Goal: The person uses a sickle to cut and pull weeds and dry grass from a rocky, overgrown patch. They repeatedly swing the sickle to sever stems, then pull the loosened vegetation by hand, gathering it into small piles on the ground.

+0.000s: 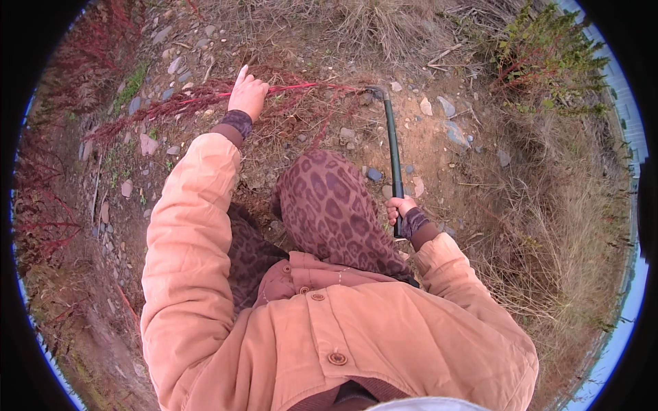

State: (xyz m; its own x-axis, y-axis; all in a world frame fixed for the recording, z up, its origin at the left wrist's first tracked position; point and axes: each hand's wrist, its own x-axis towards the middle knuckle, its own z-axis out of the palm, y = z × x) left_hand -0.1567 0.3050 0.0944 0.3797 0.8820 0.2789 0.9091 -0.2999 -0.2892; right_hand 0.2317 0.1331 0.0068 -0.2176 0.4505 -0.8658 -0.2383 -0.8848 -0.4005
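My left hand (249,94) is closed around a long red weed stalk (301,87), its index finger stretched out. The stalk's bushy dark red seed heads (171,106) trail off to the left. My right hand (401,207) grips the lower end of a long dark green handle, that of a sickle (393,147). Its hooked metal head lies at the far end, bent toward the left, touching or very close to the stalk's right end. How the blade meets the stem is too small to tell.
Stony brown soil (425,130) with loose rocks spreads around my patterned knee (329,198). Dry grass (548,246) grows on the right, a green leafy bush (548,55) at the far right. More red weeds (82,61) stand on the left.
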